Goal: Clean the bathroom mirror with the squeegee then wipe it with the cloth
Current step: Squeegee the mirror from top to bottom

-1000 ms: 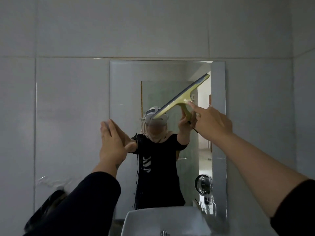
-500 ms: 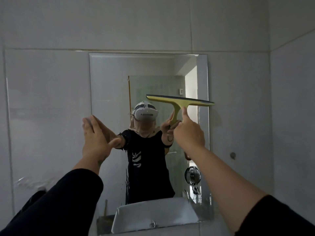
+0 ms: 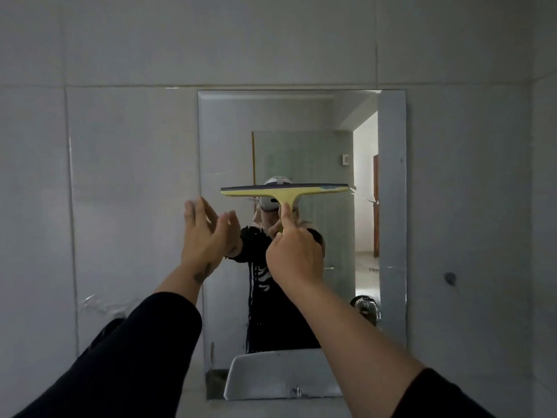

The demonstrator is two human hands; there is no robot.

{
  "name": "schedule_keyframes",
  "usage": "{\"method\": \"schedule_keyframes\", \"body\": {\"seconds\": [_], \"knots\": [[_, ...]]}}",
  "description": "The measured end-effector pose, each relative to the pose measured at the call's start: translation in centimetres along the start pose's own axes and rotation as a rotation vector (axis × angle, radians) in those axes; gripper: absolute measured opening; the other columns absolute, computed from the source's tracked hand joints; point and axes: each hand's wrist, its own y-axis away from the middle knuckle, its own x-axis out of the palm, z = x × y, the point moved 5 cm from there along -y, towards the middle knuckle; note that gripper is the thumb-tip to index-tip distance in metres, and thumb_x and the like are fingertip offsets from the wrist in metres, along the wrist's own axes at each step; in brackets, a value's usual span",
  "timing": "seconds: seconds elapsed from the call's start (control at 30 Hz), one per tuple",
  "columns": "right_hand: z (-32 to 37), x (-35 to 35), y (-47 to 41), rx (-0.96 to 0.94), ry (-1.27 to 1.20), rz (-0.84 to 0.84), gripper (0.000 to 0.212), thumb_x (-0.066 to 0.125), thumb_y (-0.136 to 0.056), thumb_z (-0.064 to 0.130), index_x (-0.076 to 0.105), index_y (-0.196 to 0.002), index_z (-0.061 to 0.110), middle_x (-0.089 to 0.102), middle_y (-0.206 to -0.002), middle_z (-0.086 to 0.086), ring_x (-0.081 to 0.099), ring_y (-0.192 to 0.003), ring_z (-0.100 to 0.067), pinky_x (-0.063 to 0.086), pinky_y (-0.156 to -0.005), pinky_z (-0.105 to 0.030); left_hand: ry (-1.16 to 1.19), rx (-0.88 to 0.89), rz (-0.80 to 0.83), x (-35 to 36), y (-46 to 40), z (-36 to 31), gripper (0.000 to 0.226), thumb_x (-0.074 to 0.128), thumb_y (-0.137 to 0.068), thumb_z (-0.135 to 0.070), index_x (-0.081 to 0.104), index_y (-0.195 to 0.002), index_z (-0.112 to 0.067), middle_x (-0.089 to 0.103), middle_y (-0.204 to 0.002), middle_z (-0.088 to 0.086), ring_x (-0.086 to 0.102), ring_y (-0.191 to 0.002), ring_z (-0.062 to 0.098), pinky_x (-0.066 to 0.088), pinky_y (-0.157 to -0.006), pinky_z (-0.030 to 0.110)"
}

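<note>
A rectangular mirror (image 3: 229, 140) hangs on the grey tiled wall, streaked with water low down. My right hand (image 3: 294, 254) grips the handle of a yellow squeegee (image 3: 284, 190), index finger along the handle. Its dark blade lies level across the mirror's middle, against the glass. My left hand (image 3: 203, 233) is raised at the mirror's left edge, fingers apart and empty. No cloth is in view.
The mirror reflects a person in a black shirt, a white basin (image 3: 280, 375), a glass partition and a bright doorway (image 3: 366, 188). Grey tiles (image 3: 126, 176) surround the mirror. A small dark wall fitting (image 3: 450, 277) sits to the right.
The squeegee turned from tilted up-right to level and moved from the mirror's right side to its middle. My left hand stayed raised near the left edge, its fingers curling slightly.
</note>
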Motion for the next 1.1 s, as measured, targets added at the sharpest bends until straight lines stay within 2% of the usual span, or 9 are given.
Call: {"method": "schedule_keyframes", "body": {"seconds": [0.07, 0.2, 0.4, 0.5, 0.57, 0.67, 0.73, 0.93, 1.1], "knots": [[0.2, 0.3, 0.1, -0.037, 0.035, -0.015, 0.063, 0.037, -0.096, 0.017, 0.014, -0.152, 0.033, 0.061, -0.121, -0.010, 0.057, -0.107, -0.032, 0.049, -0.088, -0.040, 0.079, -0.004, -0.019, -0.4, 0.1, -0.1, 0.063, 0.027, -0.099, -0.046, 0.006, -0.152, -0.018, -0.008, -0.161, 0.001, -0.001, -0.148, 0.019, 0.009, -0.120, 0.043], [0.5, 0.6, 0.7, -0.172, 0.184, 0.046, 0.063, 0.039, -0.095, 0.016, 0.016, -0.151, 0.035, 0.059, -0.112, -0.011, 0.058, -0.094, -0.032, 0.044, -0.076, -0.036, 0.112, 0.004, -0.027, -0.5, 0.1, -0.2, 0.064, 0.020, -0.098, -0.049, 0.019, -0.150, -0.011, 0.001, -0.161, 0.008, 0.002, -0.147, 0.021, 0.007, -0.120, 0.044], [0.9, 0.6, 1.6, -0.291, 0.283, 0.135, 0.068, 0.041, -0.092, 0.011, 0.019, -0.150, 0.039, 0.055, -0.124, -0.012, 0.059, -0.100, -0.033, 0.039, -0.068, -0.034, 0.047, 0.010, -0.014, -0.3, 0.0, 0.4, 0.071, 0.024, -0.090, -0.058, 0.028, -0.141, -0.008, 0.014, -0.155, 0.008, 0.016, -0.144, 0.023, 0.023, -0.115, 0.052], [0.1, -0.5, 1.4, -0.337, 0.379, 0.120, 0.069, 0.040, -0.090, 0.010, 0.023, -0.147, 0.043, 0.054, -0.129, -0.010, 0.058, -0.101, -0.034, 0.043, -0.071, -0.036, 0.000, 0.026, 0.010, -0.5, 0.2, 0.5, 0.070, 0.034, -0.088, -0.055, 0.026, -0.141, -0.010, 0.008, -0.158, 0.004, 0.016, -0.145, 0.024, 0.027, -0.114, 0.052], [-0.5, -1.3, 1.2, -0.353, 0.426, 0.097, 0.068, 0.040, -0.089, 0.010, 0.026, -0.146, 0.044, 0.057, -0.123, -0.010, 0.060, -0.096, -0.032, 0.047, -0.072, -0.037, -0.043, 0.026, 0.027, -0.4, 0.4, 0.5, 0.078, 0.046, -0.091, -0.047, 0.007, -0.150, -0.014, -0.006, -0.161, 0.000, 0.005, -0.147, 0.019, 0.020, -0.118, 0.046], [-1.9, -2.5, 0.8, -0.310, 0.439, 0.095, 0.059, 0.039, -0.091, 0.011, 0.038, -0.142, 0.041, 0.057, -0.115, -0.010, 0.060, -0.093, -0.031, 0.046, -0.070, -0.035, -0.192, 0.012, 0.050, -0.1, 0.9, 0.6, 0.096, 0.057, -0.088, -0.046, -0.012, -0.150, -0.019, -0.018, -0.160, 0.001, -0.007, -0.147, 0.020, 0.012, -0.118, 0.049], [-2.9, -3.4, 0.7, -0.275, 0.443, 0.089, 0.061, 0.040, -0.091, 0.011, 0.035, -0.143, 0.043, 0.055, -0.114, -0.009, 0.059, -0.096, -0.033, 0.044, -0.071, -0.036, -0.322, 0.014, 0.052, 0.4, 1.7, 0.6, 0.100, 0.057, -0.087, -0.050, -0.015, -0.149, -0.019, -0.021, -0.159, 0.001, -0.011, -0.147, 0.022, 0.008, -0.116, 0.057], [-6.1, -6.6, 0.6, -0.146, 0.447, 0.089, 0.068, 0.040, -0.092, 0.010, 0.023, -0.145, 0.051, 0.038, -0.094, -0.003, 0.048, -0.077, -0.029, 0.035, -0.067, -0.032, -0.576, 0.195, 0.021, 2.6, 4.8, 0.8, 0.093, 0.054, -0.088, -0.051, -0.006, -0.151, -0.018, -0.017, -0.159, 0.002, -0.010, -0.147, 0.023, 0.006, -0.115, 0.060], [-9.3, -8.2, 0.7, -0.032, 0.435, 0.053, 0.064, 0.040, -0.094, 0.015, 0.023, -0.143, 0.054, 0.054, -0.096, -0.007, 0.051, -0.078, -0.030, 0.036, -0.065, -0.032, -0.615, 0.221, 0.037, 4.0, 5.6, 1.1, 0.089, 0.053, -0.088, -0.051, -0.002, -0.151, -0.020, -0.014, -0.160, 0.004, -0.004, -0.147, 0.025, 0.010, -0.115, 0.059]]}}
